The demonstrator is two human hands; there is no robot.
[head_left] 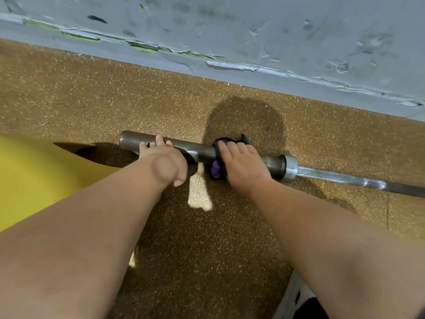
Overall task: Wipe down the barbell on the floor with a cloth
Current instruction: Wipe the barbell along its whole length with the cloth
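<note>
Both grips are closed on the work. The left grip is curled over the barbell near its free end, fingertips showing on the far side; this is judged to keep the bar from rolling. The right grip is wrapped over the cloth, which is thereby pressed round the bar between the left grip and the collar.

Wall: grey paint, chipped and scarred, with green showing along the base.

Floor: tan, granular, pale-flecked, probably rubber matting; some bite against slipping is expected.

Yellow object: smooth, curved, cut off at the left edge; not identified.

The barbell is laid on the floor, alongside the wall and near it. Sleeve: thick cylinder, dull brown-grey, tarnished. The collar is brighter steel. Shaft: thinner, mottled, running out of frame to the right.

The cloth is dark with a purple patch, soft and bunched round the sleeve so that the full circumference can be covered. Wiping of the sleeve is judged to be in hand; the shaft is not yet reached.
</note>
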